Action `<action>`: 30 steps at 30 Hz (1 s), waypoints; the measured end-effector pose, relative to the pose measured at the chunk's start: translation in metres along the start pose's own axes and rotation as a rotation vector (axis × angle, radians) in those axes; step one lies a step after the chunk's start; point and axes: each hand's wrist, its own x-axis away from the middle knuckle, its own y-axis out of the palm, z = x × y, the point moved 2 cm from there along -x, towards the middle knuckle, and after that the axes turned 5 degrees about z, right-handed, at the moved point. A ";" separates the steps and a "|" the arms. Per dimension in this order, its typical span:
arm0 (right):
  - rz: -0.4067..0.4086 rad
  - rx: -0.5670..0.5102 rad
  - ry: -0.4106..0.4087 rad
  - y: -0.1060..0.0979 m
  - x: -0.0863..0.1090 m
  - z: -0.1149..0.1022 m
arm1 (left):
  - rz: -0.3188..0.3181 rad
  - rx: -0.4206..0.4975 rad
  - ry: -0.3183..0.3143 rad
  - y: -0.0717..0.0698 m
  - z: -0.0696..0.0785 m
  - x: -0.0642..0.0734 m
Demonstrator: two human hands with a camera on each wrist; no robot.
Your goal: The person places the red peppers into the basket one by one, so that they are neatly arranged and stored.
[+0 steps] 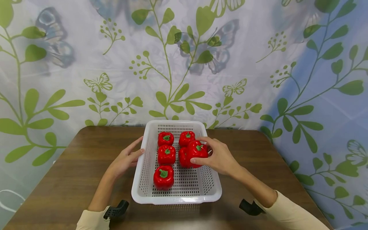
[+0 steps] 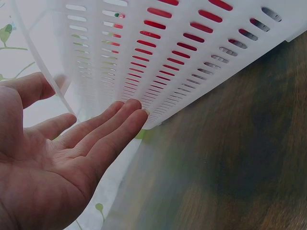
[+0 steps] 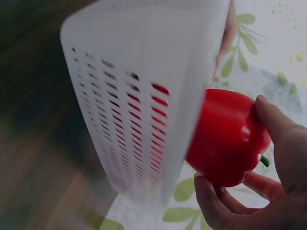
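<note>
My right hand [image 1: 220, 157] grips a red bell pepper [image 1: 197, 152] with a green stem, thumb on one side and fingers on the other. In the right wrist view this pepper [image 3: 228, 139] shows above the rim of the white plastic basket [image 1: 176, 200]. Partly hidden behind it in the head view is another red pepper [image 1: 183, 158], with one more pepper [image 1: 187, 138] farther back. Three peppers form the basket's left column, the nearest pepper [image 1: 164, 180] at the front. My left hand [image 1: 126, 160] touches the basket's left side, its fingers fairly straight along the perforated wall [image 2: 163, 62].
The basket stands on a dark brown wooden table [image 1: 86, 169]. Behind the table hangs a pale curtain [image 1: 178, 80] printed with green leaves and butterflies. A black wrist mount [image 1: 116, 210] sits on the left forearm, and another black mount [image 1: 250, 207] on the right.
</note>
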 end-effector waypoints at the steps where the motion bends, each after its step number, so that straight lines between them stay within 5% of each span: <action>1: -0.006 0.002 -0.007 0.003 0.002 0.000 | -0.001 -0.001 0.001 0.000 0.000 0.001; 13: -0.127 0.000 -0.054 0.028 0.019 0.004 | 0.001 -0.012 -0.009 0.002 -0.002 0.007; 30: -0.214 0.165 -0.104 0.046 0.029 0.009 | 0.011 -0.008 0.017 0.007 -0.001 0.010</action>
